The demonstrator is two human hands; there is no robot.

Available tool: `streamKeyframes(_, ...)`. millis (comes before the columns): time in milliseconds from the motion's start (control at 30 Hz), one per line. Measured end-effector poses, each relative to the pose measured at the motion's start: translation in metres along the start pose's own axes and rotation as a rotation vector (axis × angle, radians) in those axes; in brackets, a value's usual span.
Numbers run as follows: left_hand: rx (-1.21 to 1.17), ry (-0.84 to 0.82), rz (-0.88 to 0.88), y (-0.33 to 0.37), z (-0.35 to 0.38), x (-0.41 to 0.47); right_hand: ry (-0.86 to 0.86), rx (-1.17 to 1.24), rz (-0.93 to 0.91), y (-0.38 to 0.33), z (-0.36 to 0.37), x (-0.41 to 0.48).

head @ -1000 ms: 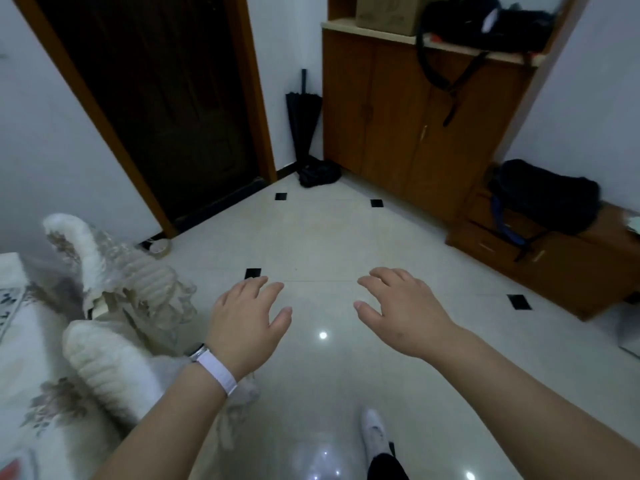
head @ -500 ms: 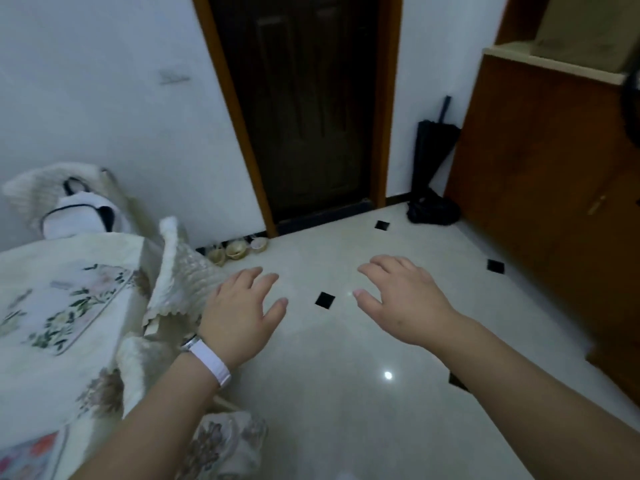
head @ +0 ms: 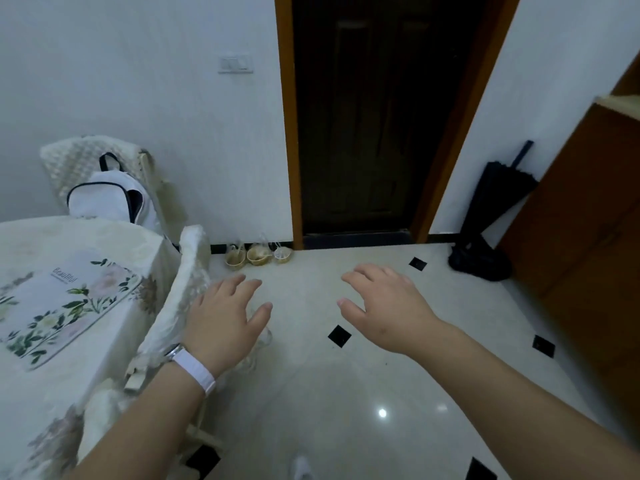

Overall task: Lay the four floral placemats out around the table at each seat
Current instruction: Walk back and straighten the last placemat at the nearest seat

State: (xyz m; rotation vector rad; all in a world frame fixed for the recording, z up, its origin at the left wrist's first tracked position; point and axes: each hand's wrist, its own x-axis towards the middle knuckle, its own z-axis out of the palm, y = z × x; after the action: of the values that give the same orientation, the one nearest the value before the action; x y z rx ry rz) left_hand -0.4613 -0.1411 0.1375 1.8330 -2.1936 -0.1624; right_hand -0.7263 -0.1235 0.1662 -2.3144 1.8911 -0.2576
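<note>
A floral placemat (head: 65,303) with green leaves and pale flowers lies flat on the table (head: 114,237), which is draped in a cream cloth at the left edge of the view. My left hand (head: 225,323), a white band on its wrist, hovers palm down with fingers spread, just right of a chair back (head: 180,292) pushed up to the table. Over the bare floor, my right hand (head: 384,310) is also spread and holds nothing. Only this one placemat is in view.
A second covered chair (head: 86,161) behind the table carries a white backpack (head: 107,199). Three small bowls (head: 256,256) sit on the floor by the wall. A dark door (head: 374,116) faces me. A black umbrella (head: 491,213) leans beside a brown cabinet (head: 588,216) at right.
My view has swung left: the table, the placemat and the backpack chair have come into sight, and the cabinet has slid to the right edge. Both hands stay spread and empty.
</note>
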Motion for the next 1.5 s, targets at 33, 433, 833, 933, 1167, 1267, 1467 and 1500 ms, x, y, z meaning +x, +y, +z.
streamKeyframes(33, -0.007, -0.003, -0.009, -0.005, 0.002, 0.015, -0.011, -0.007, -0.006, 0.000, 0.000, 0.018)
streamKeyframes(433, 0.026, 0.122, -0.116, -0.066, -0.027, 0.159, -0.025, 0.045, -0.224, -0.033, 0.006, 0.223)
streamKeyframes(833, 0.117, 0.144, -0.495, -0.141, -0.020, 0.263, -0.136, 0.115, -0.580, -0.070, 0.040, 0.437)
streamKeyframes(933, 0.140, 0.115, -0.629, -0.151, -0.021, 0.282, -0.176, 0.126, -0.692, -0.081, 0.045, 0.492)
streamKeyframes(1167, 0.200, 0.126, -0.941, -0.176, -0.021, 0.265, -0.295, 0.165, -0.973, -0.141, 0.073, 0.560)
streamKeyframes(1267, 0.203, 0.150, -1.062, -0.184, -0.023, 0.247, -0.350, 0.178, -1.087, -0.173, 0.090, 0.562)
streamKeyframes(1467, 0.209, 0.200, -1.231, -0.211, -0.018, 0.203, -0.412, 0.124, -1.254, -0.242, 0.122, 0.555)
streamKeyframes(1500, 0.198, 0.207, -1.257, -0.217, -0.014, 0.194, -0.415, 0.113, -1.278, -0.252, 0.129, 0.554)
